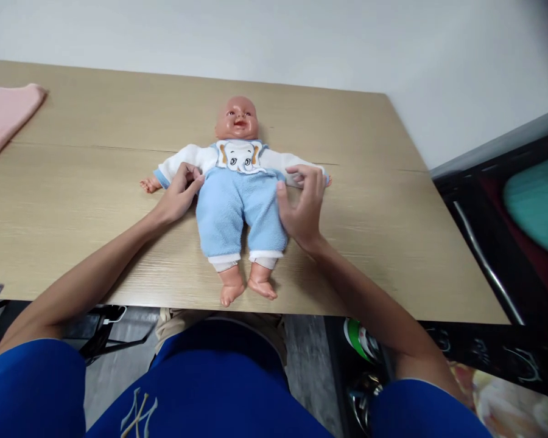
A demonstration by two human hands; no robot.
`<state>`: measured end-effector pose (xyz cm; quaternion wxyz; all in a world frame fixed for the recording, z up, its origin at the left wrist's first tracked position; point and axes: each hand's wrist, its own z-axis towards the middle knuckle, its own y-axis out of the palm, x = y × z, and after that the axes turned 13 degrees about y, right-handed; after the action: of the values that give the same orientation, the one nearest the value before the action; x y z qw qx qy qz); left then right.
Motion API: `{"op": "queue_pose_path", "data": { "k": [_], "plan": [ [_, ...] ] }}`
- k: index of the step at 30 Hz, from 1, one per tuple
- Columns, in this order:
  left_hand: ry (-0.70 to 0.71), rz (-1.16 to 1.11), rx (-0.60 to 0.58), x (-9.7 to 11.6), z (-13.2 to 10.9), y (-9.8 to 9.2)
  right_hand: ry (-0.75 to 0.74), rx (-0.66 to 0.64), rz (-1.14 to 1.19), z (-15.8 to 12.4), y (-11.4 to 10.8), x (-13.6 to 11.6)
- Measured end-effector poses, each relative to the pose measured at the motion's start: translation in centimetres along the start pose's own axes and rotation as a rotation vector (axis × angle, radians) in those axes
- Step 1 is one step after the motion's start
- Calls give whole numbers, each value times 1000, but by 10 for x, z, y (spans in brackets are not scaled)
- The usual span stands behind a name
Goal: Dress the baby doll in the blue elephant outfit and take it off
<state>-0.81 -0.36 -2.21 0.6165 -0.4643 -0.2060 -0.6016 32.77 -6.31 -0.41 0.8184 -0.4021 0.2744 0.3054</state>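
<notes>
A baby doll (242, 201) lies on its back on the table, head away from me and bare feet towards me. Its clothes are light blue trousers and a white top with an elephant face on the bib. At the doll's waist on the left, my left hand (181, 191) rests with fingers bent and the thumb against the trousers' side, slightly apart from the forefinger. Over the doll's sleeve on the right is my right hand (304, 207), its fingers curved, the thumb spread from them and touching the trousers' edge. Neither hand visibly grips anything.
The wooden table (369, 243) has its near edge against my body and a white wall behind it. A folded pink cloth (7, 118) lies at the far left. To the right stands a dark chair or frame with a turquoise item (539, 204). Below sits a green-and-white container (360, 340).
</notes>
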Motion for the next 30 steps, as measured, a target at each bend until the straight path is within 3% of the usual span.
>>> {"op": "queue_pose_path", "data": {
  "k": [3, 6, 9, 12, 16, 18, 21, 24, 30],
  "plan": [
    [24, 73, 56, -5, 2, 2, -224, -305, -20, -30, -32, -46],
    [64, 227, 66, 0, 0, 0, -325, -500, -99, -65, -55, -78],
    [86, 389, 39, 31, -15, -4, -321, -629, -151, -92, -67, -88],
    [68, 570, 18, 83, -51, 0, -271, -720, -155, -109, -68, -87],
    [-66, 588, 23, 142, -120, 25, -217, -735, -154, -121, -61, -82],
    [-88, 515, -17, 156, -153, 41, -193, -709, -150, -123, -56, -81],
    [-54, 441, -103, 162, -187, 58, -189, -676, -123, -127, -51, -80],
    [8, 423, -118, 156, -200, 61, -198, -639, -91, -130, -45, -78],
    [0, 404, -123, 145, -200, 42, -174, -518, -46, -136, -31, -74]
  ]
}}
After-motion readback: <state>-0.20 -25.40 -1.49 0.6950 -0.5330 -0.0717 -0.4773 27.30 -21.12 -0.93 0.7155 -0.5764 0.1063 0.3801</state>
